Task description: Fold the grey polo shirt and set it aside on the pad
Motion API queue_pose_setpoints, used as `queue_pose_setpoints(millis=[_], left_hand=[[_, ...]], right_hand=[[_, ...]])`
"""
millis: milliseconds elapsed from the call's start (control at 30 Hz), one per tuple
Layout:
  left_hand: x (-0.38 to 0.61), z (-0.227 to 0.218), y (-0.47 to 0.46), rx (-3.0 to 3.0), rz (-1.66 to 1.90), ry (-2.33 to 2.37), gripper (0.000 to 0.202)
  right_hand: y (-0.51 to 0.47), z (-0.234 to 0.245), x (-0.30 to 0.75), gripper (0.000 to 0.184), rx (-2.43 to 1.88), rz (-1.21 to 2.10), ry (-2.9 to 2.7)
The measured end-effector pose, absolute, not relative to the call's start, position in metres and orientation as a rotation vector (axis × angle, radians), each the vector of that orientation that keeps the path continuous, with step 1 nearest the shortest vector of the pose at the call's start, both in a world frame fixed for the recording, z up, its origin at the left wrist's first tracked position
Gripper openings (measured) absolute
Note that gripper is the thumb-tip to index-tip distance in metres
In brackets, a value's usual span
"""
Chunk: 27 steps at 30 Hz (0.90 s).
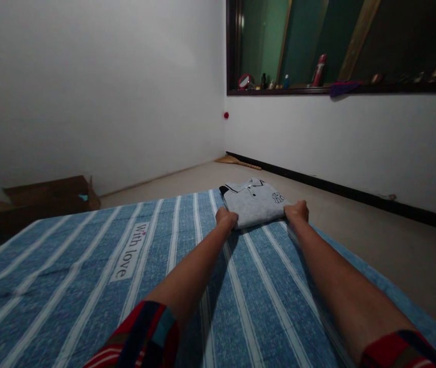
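A folded grey polo shirt (254,202) with a dark-trimmed collar and a small chest logo lies at the far corner of a blue mattress with white stripes (88,286). Both my arms stretch out towards it. My left hand (226,217) is closed on the shirt's near left corner. My right hand (297,210) is closed on its near right corner. The fingers of both hands curl round the folded edge. The mattress carries a white label reading "With love" (130,250).
Flattened cardboard boxes (45,199) lie on the floor at the left. A broom (237,161) rests in the far corner. A dark-framed ledge (317,89) on the right wall holds bottles and small items. Bare floor (374,230) runs along the right.
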<state>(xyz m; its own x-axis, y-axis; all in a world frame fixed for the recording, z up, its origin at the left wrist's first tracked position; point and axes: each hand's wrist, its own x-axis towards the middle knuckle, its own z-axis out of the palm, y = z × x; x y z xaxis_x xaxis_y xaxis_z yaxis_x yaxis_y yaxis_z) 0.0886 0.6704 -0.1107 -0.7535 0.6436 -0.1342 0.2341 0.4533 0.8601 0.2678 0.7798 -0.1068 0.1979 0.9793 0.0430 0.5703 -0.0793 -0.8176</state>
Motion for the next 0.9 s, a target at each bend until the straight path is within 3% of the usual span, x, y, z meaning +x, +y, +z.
queue_pose_setpoints(millis=[167,333,567,900], left_hand=[[0.105,-0.111,0.649,1.126,1.222,2.353,0.04],[0.112,-0.122,0.616,1.446,1.13,2.33,0.022],[0.1,-0.132,0.527,1.707,0.956,2.25,0.027],[0.09,-0.136,0.35,1.876,0.764,2.4,0.026]], right_hand=[[0.737,-0.098,0.253,0.046,-1.464,0.331,-2.078],[0.708,-0.115,0.225,0.044,-1.247,0.23,-2.536],[0.675,-0.104,0.216,0.038,-1.172,0.166,-2.624],[0.54,-0.103,0.242,0.03,-0.842,0.365,-2.709]])
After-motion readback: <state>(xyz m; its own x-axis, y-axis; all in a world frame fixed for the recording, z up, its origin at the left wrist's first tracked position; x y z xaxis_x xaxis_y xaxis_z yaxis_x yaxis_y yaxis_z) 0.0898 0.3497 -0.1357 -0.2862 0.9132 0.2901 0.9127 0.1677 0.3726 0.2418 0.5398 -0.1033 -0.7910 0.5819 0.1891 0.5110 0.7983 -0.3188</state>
